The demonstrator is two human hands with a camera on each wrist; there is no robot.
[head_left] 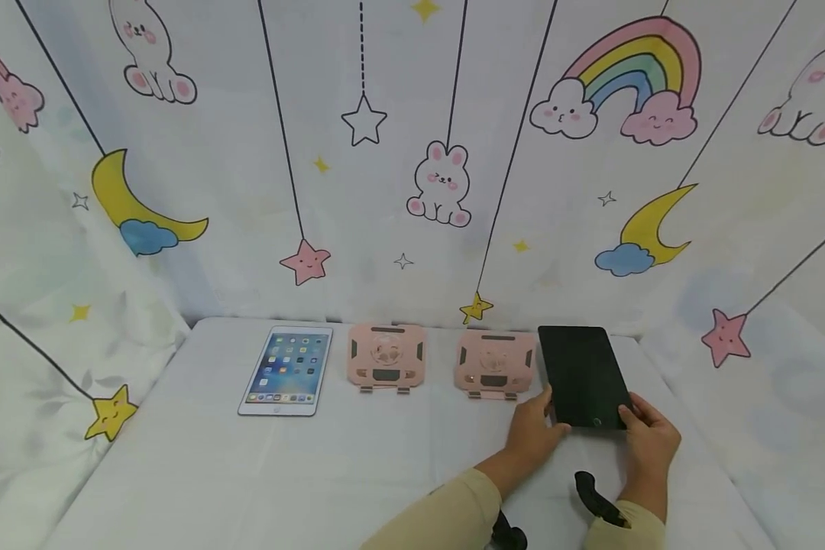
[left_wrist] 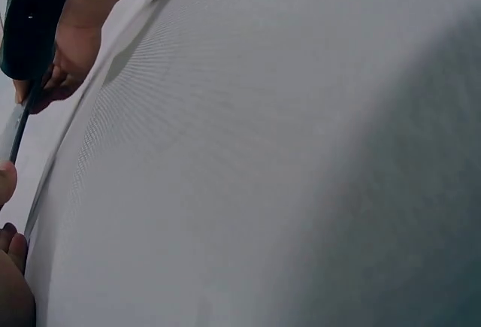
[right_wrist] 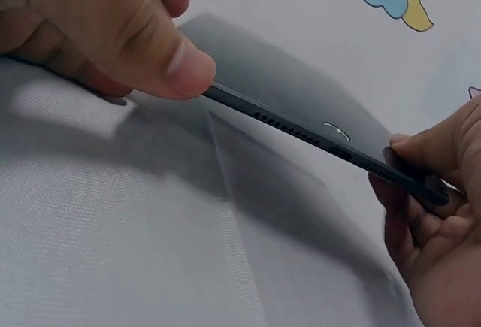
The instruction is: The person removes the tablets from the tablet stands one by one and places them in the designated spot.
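A tablet with a dark screen is held by both hands at its near edge, on the right of the table. My left hand grips its near left corner. My right hand pinches the near right corner, thumb on the front. In the right wrist view the tablet's edge with speaker holes and a port is raised over the cloth, casting a shadow below. There the left hand is at the left and the right hand at the right. The left wrist view catches the tablet edge-on.
Two pink cases with fold-out tabs lie left of the held tablet. Farther left lies a white tablet with its screen lit. White cloth covers the table; a patterned curtain stands behind it.
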